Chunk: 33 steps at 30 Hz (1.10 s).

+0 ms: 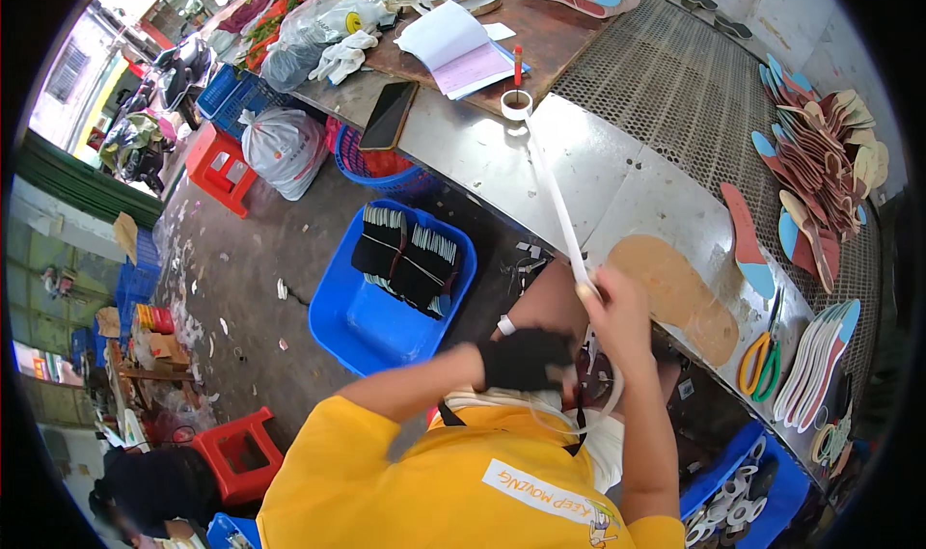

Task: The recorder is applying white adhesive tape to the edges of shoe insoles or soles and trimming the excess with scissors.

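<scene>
My right hand (612,310) pinches one end of a white tape strip (558,200) between thumb and fingers. The strip stretches taut up to a tape roll (516,115) on the metal table, where a red pen (518,65) stands in or just behind the roll. My left hand (527,359), in a black fingerless glove, is low over my lap; its fingers are blurred and partly hidden. Beside them lies something dark red (594,364), too unclear to name. A pale narrow band (617,395) loops under my right wrist. Near my right hand, a tan sole-shaped piece (675,293) lies on the table edge.
A blue basin (352,327) holds bundled black insoles (405,255). Scissors (759,364), stacked insoles (818,361) and a phone (389,115) lie on the table. Red stools (220,168) stand left. A blue bin (786,491) holds tape rolls. Another person (154,491) is at lower left.
</scene>
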Tool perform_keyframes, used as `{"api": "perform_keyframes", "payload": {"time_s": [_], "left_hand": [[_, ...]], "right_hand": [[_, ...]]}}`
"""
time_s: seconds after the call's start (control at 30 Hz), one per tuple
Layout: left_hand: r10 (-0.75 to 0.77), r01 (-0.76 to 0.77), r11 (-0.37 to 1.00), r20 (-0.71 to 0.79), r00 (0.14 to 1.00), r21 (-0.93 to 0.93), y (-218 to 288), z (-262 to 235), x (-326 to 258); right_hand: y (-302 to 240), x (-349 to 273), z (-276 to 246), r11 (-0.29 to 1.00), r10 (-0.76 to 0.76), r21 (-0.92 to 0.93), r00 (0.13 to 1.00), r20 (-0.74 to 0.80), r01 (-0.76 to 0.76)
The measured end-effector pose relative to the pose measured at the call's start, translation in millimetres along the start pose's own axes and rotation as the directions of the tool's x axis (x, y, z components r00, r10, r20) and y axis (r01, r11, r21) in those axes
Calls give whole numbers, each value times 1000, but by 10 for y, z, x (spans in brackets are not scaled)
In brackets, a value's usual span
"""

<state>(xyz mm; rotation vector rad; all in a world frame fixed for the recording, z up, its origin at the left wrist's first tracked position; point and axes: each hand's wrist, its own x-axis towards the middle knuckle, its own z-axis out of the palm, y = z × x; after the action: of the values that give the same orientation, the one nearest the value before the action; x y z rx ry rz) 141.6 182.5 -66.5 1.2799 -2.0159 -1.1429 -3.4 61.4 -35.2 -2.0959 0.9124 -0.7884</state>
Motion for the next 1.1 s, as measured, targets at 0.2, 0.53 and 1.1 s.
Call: {"api": "perform_keyframes", "payload": {"time_s": [0.2, 0.53, 1.1], "left_hand": [[-249, 495, 855, -717, 651, 153, -425, -1689, 450], [-289, 728, 676, -865, 411, 120, -933, -2159, 941], [-61, 468, 876, -935, 350, 118, -1392, -2090, 1603]], "right_hand": [[314, -1352, -841, 972, 235, -93, 892, 385, -216], [592, -2639, -1359, 647, 537, -161, 295, 791, -745], [374, -1596, -1840, 867, 487, 1, 848, -210, -498]]}}
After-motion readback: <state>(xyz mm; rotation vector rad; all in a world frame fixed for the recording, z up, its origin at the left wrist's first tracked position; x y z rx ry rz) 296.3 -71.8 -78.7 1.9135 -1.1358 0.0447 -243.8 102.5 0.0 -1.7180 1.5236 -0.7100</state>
